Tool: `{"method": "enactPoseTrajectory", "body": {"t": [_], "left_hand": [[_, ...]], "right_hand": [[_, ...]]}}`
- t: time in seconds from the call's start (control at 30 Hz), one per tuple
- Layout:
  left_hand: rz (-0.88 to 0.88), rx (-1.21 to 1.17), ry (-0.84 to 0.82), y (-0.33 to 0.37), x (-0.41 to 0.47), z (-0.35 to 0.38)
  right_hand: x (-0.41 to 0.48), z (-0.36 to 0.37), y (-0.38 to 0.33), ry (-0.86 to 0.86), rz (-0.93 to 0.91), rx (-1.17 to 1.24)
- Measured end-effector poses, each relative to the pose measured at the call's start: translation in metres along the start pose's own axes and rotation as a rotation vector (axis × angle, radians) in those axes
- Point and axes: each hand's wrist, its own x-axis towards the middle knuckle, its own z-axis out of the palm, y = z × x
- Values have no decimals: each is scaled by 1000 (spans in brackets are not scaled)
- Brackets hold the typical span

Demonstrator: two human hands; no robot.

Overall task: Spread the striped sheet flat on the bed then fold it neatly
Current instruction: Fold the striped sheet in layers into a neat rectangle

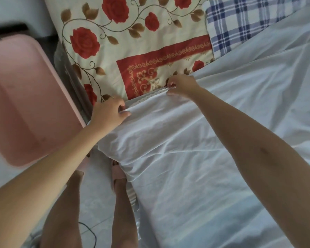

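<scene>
A pale, almost white sheet (195, 158) lies over the bed and fills the right and lower part of the head view, with soft wrinkles. Any stripes are too faint to make out. My left hand (108, 112) pinches the sheet's top edge at the bed's left side. My right hand (182, 85) pinches the same edge further along, where a dotted white trim (150, 96) shows. Between both hands the edge is pulled into a straight line. The sheet's left side hangs over the bed's side.
A cream cover with red roses (123, 51) lies beyond the sheet's edge, a blue checked cloth (240, 24) beside it. A pink plastic lid or box (25, 97) stands left of the bed. My legs in pink slippers (119, 174) stand on the pale floor.
</scene>
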Motion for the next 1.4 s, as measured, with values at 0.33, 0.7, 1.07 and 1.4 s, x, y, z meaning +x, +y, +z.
{"method": "enactPoseTrajectory", "body": {"t": [0.33,0.7,1.07,1.4], "left_hand": [[-127,56,157,13,-9,11],[95,159,-97,106,-171,75],[264,232,-587,148,-325,189],[348,268,-560,189,-418,259]], "right_hand": [[-16,37,-26,463,75,-108],[-320,271,17,280,301,186],[-538,397,77,-84,881,549],[-621,462,109,92,905,572]]}}
